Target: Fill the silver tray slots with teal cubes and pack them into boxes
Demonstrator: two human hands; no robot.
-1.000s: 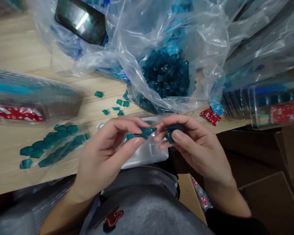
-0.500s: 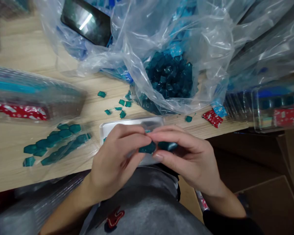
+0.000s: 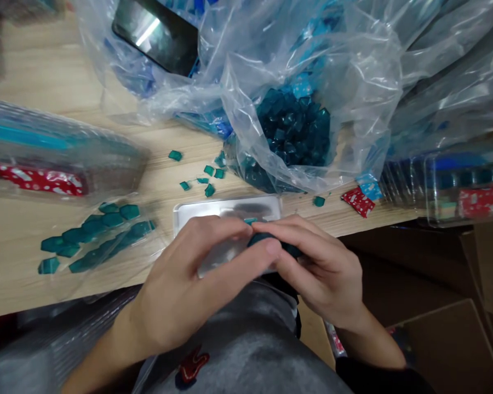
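The left hand (image 3: pixel 189 279) and right hand (image 3: pixel 316 262) are meeting over the tray (image 3: pixel 189 212), each grip pinching dark teal pieces (image 3: pixel 291 250) between thumb and fingers. Working from opposite sides is probably steadying such small parts. The tray is lying at the near edge of the tabletop (image 3: pixel 160 175), presumably for short reach; the bag (image 3: pixel 246 137) is gaping just beyond it, likely for the same reason. Loose bits (image 3: pixel 209 190) are lying left of the bag. Fingers are covering most of the held pieces, so their count is not showing. The hands are also hiding much of the tray's interior. The phone (image 3: pixel 160 33) is running past the upper limit of view.
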